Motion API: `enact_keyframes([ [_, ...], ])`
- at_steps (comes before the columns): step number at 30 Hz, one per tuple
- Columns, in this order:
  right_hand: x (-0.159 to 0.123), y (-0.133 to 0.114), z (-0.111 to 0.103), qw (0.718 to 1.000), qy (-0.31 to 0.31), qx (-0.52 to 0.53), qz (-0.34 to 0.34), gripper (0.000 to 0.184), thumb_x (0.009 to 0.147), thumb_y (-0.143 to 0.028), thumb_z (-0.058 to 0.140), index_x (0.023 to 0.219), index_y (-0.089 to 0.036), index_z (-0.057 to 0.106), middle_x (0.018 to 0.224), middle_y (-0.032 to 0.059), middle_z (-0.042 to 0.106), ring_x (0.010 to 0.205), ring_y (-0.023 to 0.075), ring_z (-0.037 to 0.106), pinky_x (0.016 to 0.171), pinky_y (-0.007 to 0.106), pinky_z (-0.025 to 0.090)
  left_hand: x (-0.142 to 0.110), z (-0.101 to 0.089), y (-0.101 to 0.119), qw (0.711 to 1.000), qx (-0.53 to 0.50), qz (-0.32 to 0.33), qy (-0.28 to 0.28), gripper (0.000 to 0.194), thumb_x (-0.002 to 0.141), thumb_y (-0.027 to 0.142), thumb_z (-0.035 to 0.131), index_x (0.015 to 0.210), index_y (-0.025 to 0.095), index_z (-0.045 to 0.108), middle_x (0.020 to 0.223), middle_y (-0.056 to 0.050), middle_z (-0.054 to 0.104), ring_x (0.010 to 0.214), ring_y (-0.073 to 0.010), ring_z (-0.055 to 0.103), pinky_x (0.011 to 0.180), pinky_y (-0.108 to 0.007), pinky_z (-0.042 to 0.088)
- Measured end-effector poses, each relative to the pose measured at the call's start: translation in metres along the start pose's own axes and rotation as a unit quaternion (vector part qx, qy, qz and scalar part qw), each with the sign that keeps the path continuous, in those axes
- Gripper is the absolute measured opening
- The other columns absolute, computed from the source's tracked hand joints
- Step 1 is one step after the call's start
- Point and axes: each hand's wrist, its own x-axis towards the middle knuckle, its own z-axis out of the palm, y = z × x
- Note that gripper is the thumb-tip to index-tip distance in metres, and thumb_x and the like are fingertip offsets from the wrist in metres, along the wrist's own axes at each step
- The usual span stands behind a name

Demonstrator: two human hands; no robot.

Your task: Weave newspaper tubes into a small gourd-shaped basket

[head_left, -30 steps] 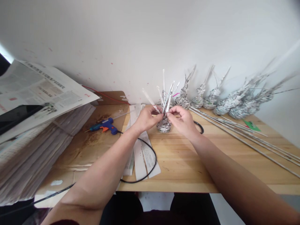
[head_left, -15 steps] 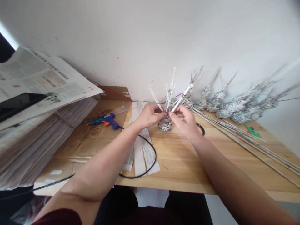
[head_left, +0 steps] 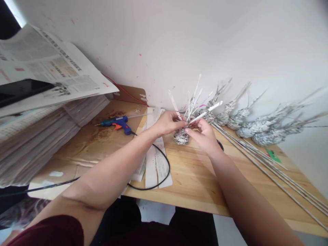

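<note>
A small woven piece of rolled newspaper (head_left: 181,137) stands on the wooden table (head_left: 200,181), with several paper tubes sticking up from it. My left hand (head_left: 167,122) is closed round the upright tubes at the top of the weave. My right hand (head_left: 203,133) pinches one paper tube (head_left: 206,111) and holds it bent out to the right, nearly level.
A row of finished woven pieces (head_left: 256,126) lines the wall at the right, with long paper tubes (head_left: 271,167) lying in front. A blue glue gun (head_left: 118,122) and its black cord (head_left: 159,177) lie on cardboard, beside paper strips (head_left: 153,164). A newspaper stack (head_left: 38,112) fills the left.
My right hand has bent one tube down and out to the right. The view has tilted and shifted slightly; my left hand keeps its grip on the upright tubes.
</note>
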Motion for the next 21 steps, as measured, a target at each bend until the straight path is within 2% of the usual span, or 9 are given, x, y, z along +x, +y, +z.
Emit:
enact_keyframes([
  [5, -0.0017, -0.0030, 0.0030, 1.000, 0.008, -0.006, 0.006, 0.033, 0.068, -0.034, 0.082, 0.089, -0.023, 0.059, 0.085, 0.0003, 0.063, 0.077, 0.0166, 0.059, 0.066, 0.030, 0.052, 0.0002, -0.0004, -0.0021, 0.999, 0.022, 0.028, 0.020, 0.035, 0.068, 0.041, 0.085, 0.074, 0.013, 0.066, 0.063, -0.001, 0.063, 0.059, -0.0118, 0.058, 0.056, -0.023, 0.046],
  [9, -0.0054, -0.0058, 0.0065, 0.996, 0.055, -0.056, -0.035, 0.033, 0.071, -0.033, 0.081, 0.093, -0.023, 0.059, 0.090, 0.0019, 0.065, 0.080, 0.0178, 0.061, 0.068, 0.031, 0.052, -0.0013, 0.0012, -0.0023, 0.999, -0.036, 0.034, 0.021, 0.037, 0.071, 0.039, 0.085, 0.084, 0.014, 0.061, 0.073, -0.001, 0.064, 0.065, -0.0123, 0.062, 0.062, -0.025, 0.052],
  [14, -0.0061, -0.0030, 0.0069, 0.988, 0.099, -0.098, -0.059, 0.042, 0.072, -0.036, 0.083, 0.105, -0.024, 0.060, 0.106, 0.0062, 0.070, 0.091, 0.0213, 0.065, 0.070, 0.034, 0.054, -0.0025, 0.0022, 0.0006, 0.993, -0.101, 0.038, 0.039, 0.044, 0.073, 0.048, 0.084, 0.084, 0.016, 0.056, 0.077, 0.001, 0.061, 0.073, -0.0128, 0.064, 0.068, -0.028, 0.059],
  [21, -0.0079, -0.0029, 0.0077, 0.988, 0.058, -0.131, -0.052, 0.040, 0.079, -0.031, 0.078, 0.117, -0.023, 0.068, 0.116, 0.0088, 0.076, 0.105, 0.0266, 0.069, 0.073, 0.036, 0.054, -0.0026, 0.0004, 0.0039, 0.990, -0.132, -0.019, 0.046, 0.043, 0.072, 0.046, 0.082, 0.091, 0.017, 0.057, 0.084, -0.003, 0.069, 0.080, -0.0183, 0.070, 0.070, -0.032, 0.059],
])
